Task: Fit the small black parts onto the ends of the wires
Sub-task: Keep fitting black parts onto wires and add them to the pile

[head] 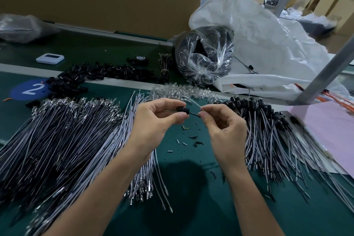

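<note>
My left hand (155, 120) pinches a small black part (183, 109) between thumb and fingers above the green table. My right hand (222, 128) pinches a wire (195, 104) whose black end runs into that part; a white length of the wire arcs up between the hands. A broad pile of loose black and white wires (63, 140) with metal terminals lies to the left. To the right lies a heap of wires with black parts fitted (268, 126). Loose black parts (92, 76) are strewn at the back left.
A clear bag of black parts (205, 53) and a big white sack (268, 44) stand behind. Clear small parts (182, 91) lie just beyond my hands. Pink sheet (329, 130) and a grey metal post (325, 69) at right. Scraps dot the green table (191, 188).
</note>
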`<control>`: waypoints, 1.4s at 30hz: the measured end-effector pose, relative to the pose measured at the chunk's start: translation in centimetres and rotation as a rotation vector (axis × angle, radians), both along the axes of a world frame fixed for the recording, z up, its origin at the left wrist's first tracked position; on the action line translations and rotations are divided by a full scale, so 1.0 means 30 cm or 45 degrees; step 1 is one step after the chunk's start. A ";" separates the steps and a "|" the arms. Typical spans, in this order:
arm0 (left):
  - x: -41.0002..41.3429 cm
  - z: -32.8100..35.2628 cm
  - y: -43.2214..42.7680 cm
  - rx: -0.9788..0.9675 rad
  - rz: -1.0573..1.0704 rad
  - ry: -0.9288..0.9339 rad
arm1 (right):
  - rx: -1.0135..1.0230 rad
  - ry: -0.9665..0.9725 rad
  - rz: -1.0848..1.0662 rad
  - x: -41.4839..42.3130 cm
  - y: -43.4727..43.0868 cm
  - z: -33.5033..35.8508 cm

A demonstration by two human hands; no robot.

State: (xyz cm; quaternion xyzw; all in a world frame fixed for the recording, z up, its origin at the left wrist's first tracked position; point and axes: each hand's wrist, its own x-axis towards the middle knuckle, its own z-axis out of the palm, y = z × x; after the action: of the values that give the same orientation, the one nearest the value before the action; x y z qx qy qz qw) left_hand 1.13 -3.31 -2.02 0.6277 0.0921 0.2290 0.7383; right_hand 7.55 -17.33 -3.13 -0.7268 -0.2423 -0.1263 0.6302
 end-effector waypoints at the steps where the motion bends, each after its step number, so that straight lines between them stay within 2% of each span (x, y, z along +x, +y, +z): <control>1: 0.000 -0.001 -0.004 0.015 -0.001 0.003 | -0.020 -0.003 0.016 -0.002 0.004 -0.002; 16: -0.004 -0.002 -0.027 0.040 -0.088 0.010 | 0.149 0.132 0.085 -0.009 0.018 -0.011; 21: -0.006 -0.003 -0.028 -0.103 -0.031 -0.053 | 0.234 0.185 0.150 -0.023 0.027 -0.006; 28: -0.011 0.006 -0.033 -0.300 -0.129 -0.175 | 0.376 0.269 0.230 -0.037 0.033 0.006; 34: -0.006 0.004 -0.022 -0.359 -0.126 -0.172 | 0.583 0.497 0.355 -0.036 0.037 0.007; 42: -0.011 0.006 -0.013 -0.304 -0.169 -0.112 | 0.477 0.334 0.202 -0.029 0.029 0.008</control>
State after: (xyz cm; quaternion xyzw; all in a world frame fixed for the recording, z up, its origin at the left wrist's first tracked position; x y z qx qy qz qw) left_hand 0.80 -3.70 -1.84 0.5293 0.0446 0.1942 0.8247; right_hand 6.68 -16.47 -2.89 -0.5860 -0.1872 -0.0235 0.7880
